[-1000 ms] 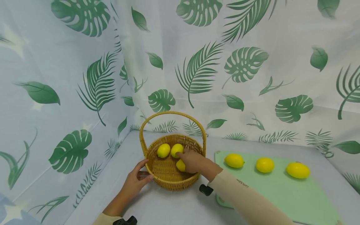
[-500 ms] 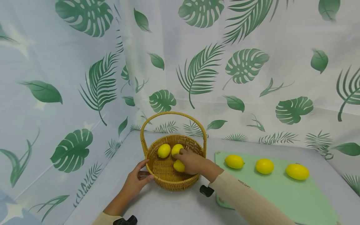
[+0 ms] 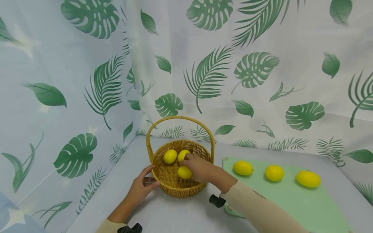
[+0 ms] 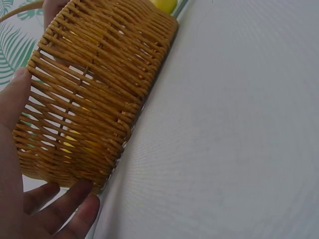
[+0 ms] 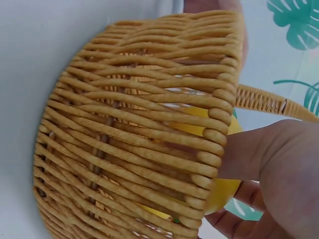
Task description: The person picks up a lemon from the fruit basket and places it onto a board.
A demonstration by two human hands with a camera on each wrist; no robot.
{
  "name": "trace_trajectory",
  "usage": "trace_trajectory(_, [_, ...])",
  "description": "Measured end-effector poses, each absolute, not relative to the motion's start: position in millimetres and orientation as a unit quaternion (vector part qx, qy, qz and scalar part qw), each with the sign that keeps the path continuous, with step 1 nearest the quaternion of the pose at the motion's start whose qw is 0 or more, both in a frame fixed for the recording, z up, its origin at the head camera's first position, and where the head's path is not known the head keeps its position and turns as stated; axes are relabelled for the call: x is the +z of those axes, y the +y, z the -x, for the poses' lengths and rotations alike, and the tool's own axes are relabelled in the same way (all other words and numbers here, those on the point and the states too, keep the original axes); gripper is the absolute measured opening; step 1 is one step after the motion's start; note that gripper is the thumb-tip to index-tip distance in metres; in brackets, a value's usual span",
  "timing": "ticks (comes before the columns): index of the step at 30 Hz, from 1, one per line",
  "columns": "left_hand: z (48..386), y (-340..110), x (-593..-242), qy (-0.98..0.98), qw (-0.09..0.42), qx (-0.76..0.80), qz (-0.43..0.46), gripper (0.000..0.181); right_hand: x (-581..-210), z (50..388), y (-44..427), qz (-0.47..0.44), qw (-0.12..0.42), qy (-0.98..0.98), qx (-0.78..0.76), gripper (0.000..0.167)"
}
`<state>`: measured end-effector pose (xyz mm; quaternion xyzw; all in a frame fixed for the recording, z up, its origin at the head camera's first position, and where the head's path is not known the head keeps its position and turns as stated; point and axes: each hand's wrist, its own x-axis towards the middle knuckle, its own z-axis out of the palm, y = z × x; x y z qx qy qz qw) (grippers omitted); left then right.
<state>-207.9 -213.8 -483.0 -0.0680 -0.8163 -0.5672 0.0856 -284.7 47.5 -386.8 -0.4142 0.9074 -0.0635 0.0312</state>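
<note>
Golden-brown wicker forms the round basket [image 3: 180, 193] we see standing upright on the pale table [image 3: 186, 215], its handle [image 3: 179, 117] arching above the opening. At the basket's left side, the left hand [image 3: 141, 186] holds the wall, thumb and fingers spread and bent around it; in the left wrist view we find the thumb at the rim and fingertips by the outer wall. The right hand [image 3: 201, 168] reaches over the right rim, and we see it clamped on the front lemon [image 3: 185, 172], thumb on one side and fingers curled on the other. That lemon is inside the basket, near the middle; whether it touches the floor of the weave we cannot tell. Behind it, also in the basket, we count two more: the back left lemon [image 3: 170, 156] in full sight and the back right lemon [image 3: 183, 154], partly covered by the right hand.

To the right of the basket we make out a light green board [image 3: 294, 204] bearing a row of three lemons [image 3: 274, 172] near its far edge, each apart from the next. The beige right sleeve [image 3: 259, 207] crosses above the board. Beyond the table hangs a white curtain [image 3: 262, 35] printed with green leaves.
</note>
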Motion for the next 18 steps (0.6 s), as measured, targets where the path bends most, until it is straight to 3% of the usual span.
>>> trace_trajectory(18, [213, -220, -496, -0.812, 0.089, -0.57, 0.09, 0.069, -378, 270, 79, 0.417, 0.03, 0.895, -0.155, 0.062])
